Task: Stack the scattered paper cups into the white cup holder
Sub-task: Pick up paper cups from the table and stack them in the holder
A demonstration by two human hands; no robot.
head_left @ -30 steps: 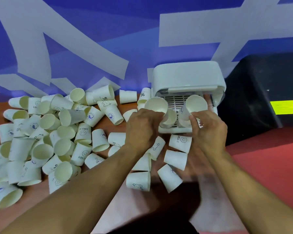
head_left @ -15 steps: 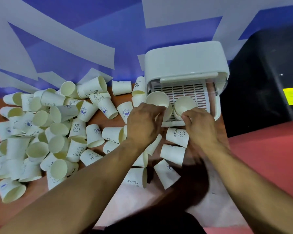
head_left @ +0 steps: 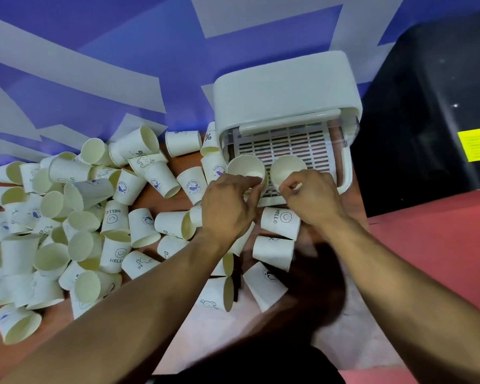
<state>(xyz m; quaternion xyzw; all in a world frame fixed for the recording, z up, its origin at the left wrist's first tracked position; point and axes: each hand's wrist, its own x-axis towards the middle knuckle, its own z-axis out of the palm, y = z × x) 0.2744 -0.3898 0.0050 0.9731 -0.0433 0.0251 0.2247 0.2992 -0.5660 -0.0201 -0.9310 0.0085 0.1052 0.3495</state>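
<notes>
The holder (head_left: 286,87) is a white, rounded box with a clear front flap and a slotted white floor, its open front facing the person. On that floor's front part two cream-lined cups stand mouth-up and side by side: the left cup (head_left: 245,169), gripped at its near side by the left hand (head_left: 227,206), and the right cup (head_left: 287,169), pinched at its near rim by the right hand (head_left: 313,198). Left of the holder lies a heap of cups (head_left: 67,217), white with blue or black prints, mostly on their sides, and a few more, one marked HELLO (head_left: 280,223), lie just in front of it.
</notes>
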